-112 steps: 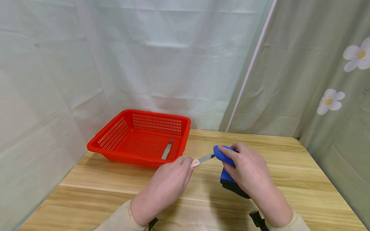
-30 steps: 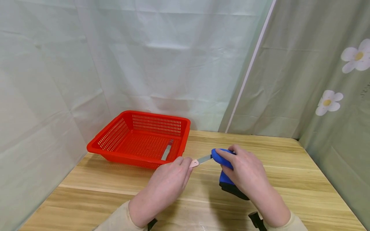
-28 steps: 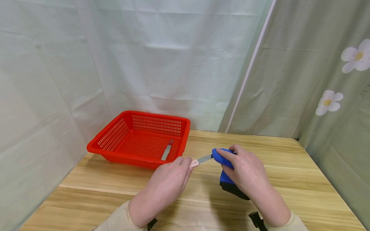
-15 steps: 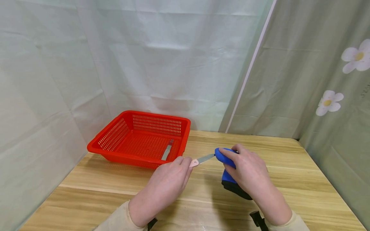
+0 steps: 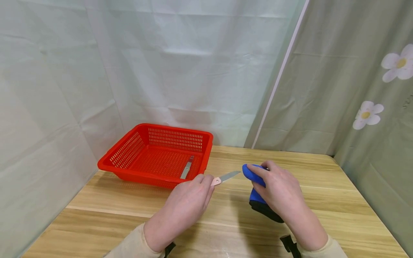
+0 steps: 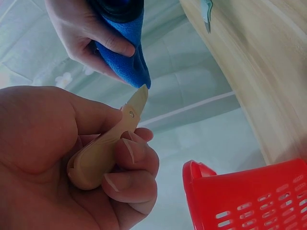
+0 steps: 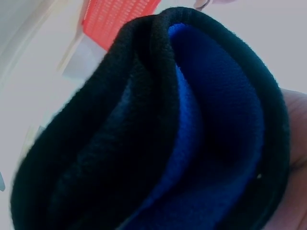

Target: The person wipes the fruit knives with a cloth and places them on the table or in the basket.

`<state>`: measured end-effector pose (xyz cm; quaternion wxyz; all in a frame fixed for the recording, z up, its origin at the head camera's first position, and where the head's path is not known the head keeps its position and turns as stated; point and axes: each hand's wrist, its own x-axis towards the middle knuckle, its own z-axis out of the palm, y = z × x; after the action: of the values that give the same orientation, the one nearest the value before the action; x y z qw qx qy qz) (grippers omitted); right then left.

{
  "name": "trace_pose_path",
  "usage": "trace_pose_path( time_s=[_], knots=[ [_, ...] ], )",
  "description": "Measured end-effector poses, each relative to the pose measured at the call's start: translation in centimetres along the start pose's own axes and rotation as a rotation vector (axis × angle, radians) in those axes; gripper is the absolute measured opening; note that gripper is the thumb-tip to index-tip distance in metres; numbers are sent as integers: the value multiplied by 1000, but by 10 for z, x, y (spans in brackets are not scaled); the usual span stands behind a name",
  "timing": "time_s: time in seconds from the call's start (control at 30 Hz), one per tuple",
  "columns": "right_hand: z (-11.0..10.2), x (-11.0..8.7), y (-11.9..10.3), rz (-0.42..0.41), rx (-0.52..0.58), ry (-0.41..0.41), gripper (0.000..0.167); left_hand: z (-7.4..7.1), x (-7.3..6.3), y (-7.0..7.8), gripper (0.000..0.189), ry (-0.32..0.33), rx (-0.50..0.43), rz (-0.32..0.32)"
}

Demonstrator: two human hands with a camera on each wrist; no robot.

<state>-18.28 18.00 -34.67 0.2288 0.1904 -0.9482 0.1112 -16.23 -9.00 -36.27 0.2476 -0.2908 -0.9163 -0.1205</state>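
In the head view, my left hand (image 5: 185, 202) grips the pale pink handle of a small folding knife (image 5: 229, 175), its blade out and pointing right. The left wrist view shows the curled fingers around this knife's handle (image 6: 98, 155). My right hand (image 5: 280, 186) holds a folded blue cloth with black edging (image 5: 253, 174), pinched between thumb and fingers. The cloth's folded end is just right of the blade tip, with a small gap in the head view. In the right wrist view the cloth's black-edged folds (image 7: 192, 120) fill most of the picture.
A red plastic basket (image 5: 155, 180) stands at the back left of the wooden table (image 5: 326, 200). Inside lies a slim grey item with a reddish end (image 5: 186, 169). The left wrist view shows a teal-handled knife (image 6: 206, 12) on the table. Curtains hang behind.
The cloth covered the blade's tip earlier. It has slid right along the blade with my right hand, and the tip now shows. My left hand has barely moved.
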Motion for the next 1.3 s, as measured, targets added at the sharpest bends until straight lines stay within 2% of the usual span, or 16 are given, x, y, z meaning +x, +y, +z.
trace_pose_path(
  time_s=[0.63,0.93,1.3],
  knots=[
    [-4,0,-1,-17,-6,25,49,3,0,-2,18,-25,46,-15],
    [-5,0,-2,-32,-4,40,49,3,1,-1,27,-81,41,-50],
    [-7,-1,-5,-38,-6,44,51,3,1,0,28,-62,35,-54]
  ],
)
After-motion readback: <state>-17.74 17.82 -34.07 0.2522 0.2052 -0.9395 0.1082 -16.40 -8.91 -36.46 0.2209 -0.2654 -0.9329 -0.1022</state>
